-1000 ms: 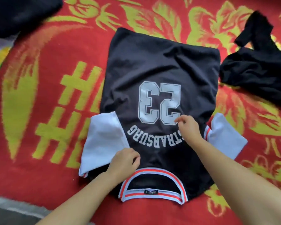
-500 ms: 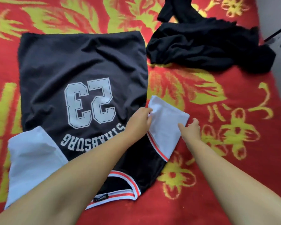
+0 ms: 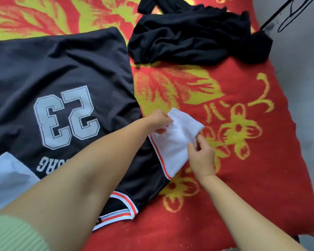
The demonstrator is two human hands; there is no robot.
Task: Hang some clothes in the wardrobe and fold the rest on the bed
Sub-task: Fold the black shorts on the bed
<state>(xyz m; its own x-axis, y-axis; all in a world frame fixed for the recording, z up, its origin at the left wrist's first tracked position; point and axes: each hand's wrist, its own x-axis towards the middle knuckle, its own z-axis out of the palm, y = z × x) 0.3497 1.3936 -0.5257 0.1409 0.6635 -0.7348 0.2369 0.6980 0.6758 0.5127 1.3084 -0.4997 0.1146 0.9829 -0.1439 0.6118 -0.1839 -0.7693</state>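
Both hands pinch jersey's (image 3: 62,73) white sleeve (image 3: 174,140) mid-frame, left hand (image 3: 159,122) far edge, right hand (image 3: 201,156) near edge; black garment (image 3: 194,40) upper right on bed (image 3: 261,160).

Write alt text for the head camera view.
Both hands pinch the white right sleeve of a black jersey numbered 23, spread back-up on a red and yellow blanket: left hand at its far edge, right hand at its near edge. A crumpled black garment lies beyond.

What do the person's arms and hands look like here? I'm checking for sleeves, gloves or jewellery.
Left hand and right hand are bare: no gloves, rings or watch visible. Both forearms are uncovered. A pale green ribbed sleeve shows on the left upper arm.
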